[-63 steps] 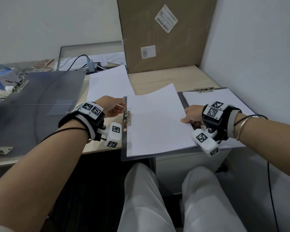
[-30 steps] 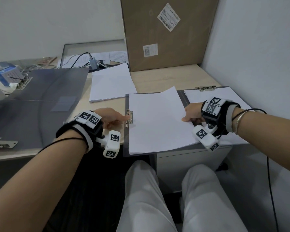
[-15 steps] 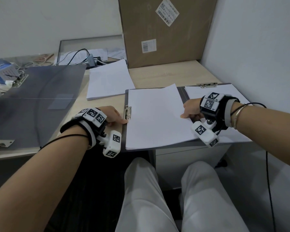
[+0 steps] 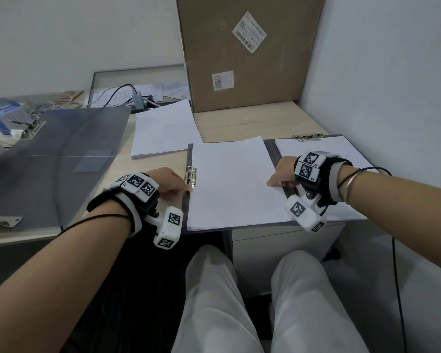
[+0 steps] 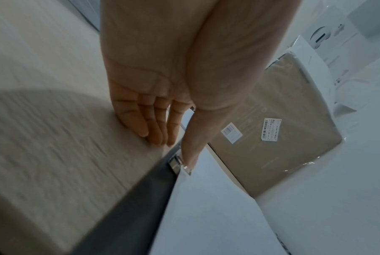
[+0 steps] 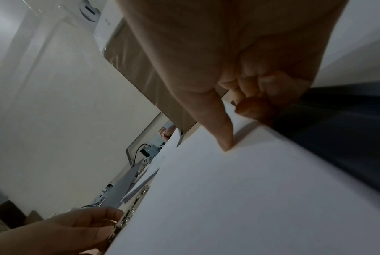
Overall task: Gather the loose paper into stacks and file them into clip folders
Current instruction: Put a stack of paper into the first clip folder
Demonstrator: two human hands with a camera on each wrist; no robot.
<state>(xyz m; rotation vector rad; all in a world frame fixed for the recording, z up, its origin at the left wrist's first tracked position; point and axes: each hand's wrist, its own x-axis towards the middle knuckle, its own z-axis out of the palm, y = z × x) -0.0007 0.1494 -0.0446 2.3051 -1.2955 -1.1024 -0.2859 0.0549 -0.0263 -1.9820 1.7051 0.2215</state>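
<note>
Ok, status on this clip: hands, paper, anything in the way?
Left hand at the clip, thumb on its lever. Right hand pinching the paper stack at its right edge. Stack lies in the open folder. Nothing in the way.

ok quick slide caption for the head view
Left hand at the clip of a grey folder while the right hand pins the paper stack flat on it.

You sit at a pale wood-grain desk [image 4: 252,118] pushed into a corner of plain white walls [image 4: 382,72]. A tall brown cardboard box [image 4: 245,52] with white barcode labels leans upright against the back wall. Below the desk's front edge is a white cabinet [image 4: 278,250]. Light is soft, even and dim.
</note>
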